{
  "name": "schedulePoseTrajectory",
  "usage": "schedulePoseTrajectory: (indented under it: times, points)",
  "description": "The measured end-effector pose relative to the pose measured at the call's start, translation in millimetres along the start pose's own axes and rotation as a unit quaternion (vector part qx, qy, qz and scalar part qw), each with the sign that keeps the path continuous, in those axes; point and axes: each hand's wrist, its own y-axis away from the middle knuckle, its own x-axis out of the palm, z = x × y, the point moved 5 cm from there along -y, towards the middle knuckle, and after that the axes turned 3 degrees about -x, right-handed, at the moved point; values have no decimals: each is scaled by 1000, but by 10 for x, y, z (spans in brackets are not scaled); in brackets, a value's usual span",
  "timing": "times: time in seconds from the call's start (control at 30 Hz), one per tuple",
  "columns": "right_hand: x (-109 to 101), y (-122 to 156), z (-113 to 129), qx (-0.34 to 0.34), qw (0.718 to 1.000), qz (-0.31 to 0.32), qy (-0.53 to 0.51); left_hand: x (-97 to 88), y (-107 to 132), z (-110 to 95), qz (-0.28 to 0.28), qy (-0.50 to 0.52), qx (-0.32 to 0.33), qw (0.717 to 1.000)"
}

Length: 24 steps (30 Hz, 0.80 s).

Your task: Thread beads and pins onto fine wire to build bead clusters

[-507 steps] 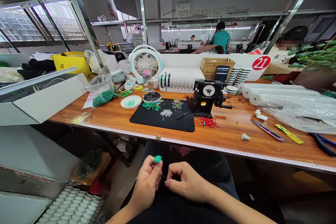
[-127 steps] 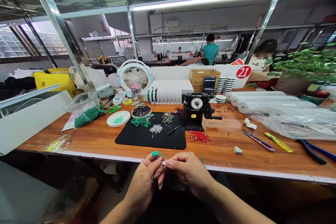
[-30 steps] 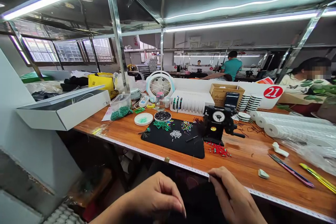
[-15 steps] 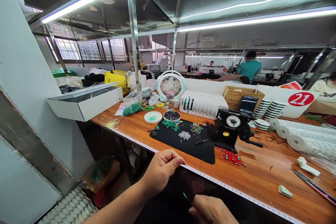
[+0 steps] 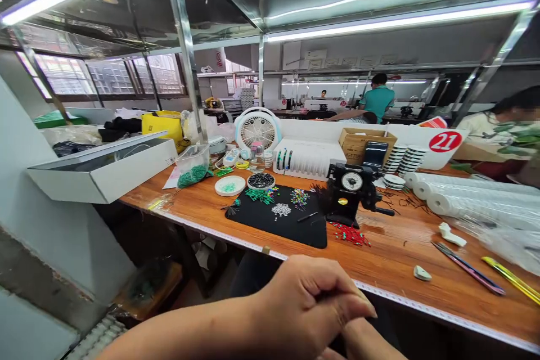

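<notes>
Since my left hand (image 5: 307, 306) curls closed over my right hand (image 5: 365, 337), just before the wooden surface (image 5: 400, 259), I cannot tell what either grip holds.

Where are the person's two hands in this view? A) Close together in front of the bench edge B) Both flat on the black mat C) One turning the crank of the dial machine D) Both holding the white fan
A: the left hand and right hand sit close together in the foreground, nearer the camera than the front edge of the bench, away from the black mat.
</notes>
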Motion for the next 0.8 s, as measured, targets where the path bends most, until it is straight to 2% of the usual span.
schedulePoseTrajectory:
  times: [0.07, 0.13, 0.23, 0.3, 0.4, 0.5, 0.6, 0.7, 0.8]
  points:
    - [13, -25, 56, 16, 998, -35, -57, 162, -59, 45, 27, -15, -15, 999]
    - [67, -35, 23, 29, 990, -53, -131, 182, -80, 155, 0, -24, -40, 999]
    - [98, 9, -104, 43, 974, -70, -213, 20, -84, 353, -86, 1, -70, 994]
    - [46, 73, -173, 62, 973, -74, -212, -135, -97, 482, -154, 74, -86, 982]
    - [-200, 151, -200, 78, 984, -101, -125, -293, -159, 633, -192, 194, -112, 956]
    - [-632, 166, -208, 57, 978, -201, 12, -443, -214, 758, -211, 202, -159, 943]
    - [-1001, 137, -323, 74, 936, -291, 182, -568, -206, 981, -212, 147, -251, 933]
    - [-1174, 83, -492, 114, 882, -286, 358, -549, -172, 1222, -152, 82, -317, 933]
    - [-1388, 156, -645, 164, 837, -277, 443, -442, -130, 1349, -125, 74, -333, 932]
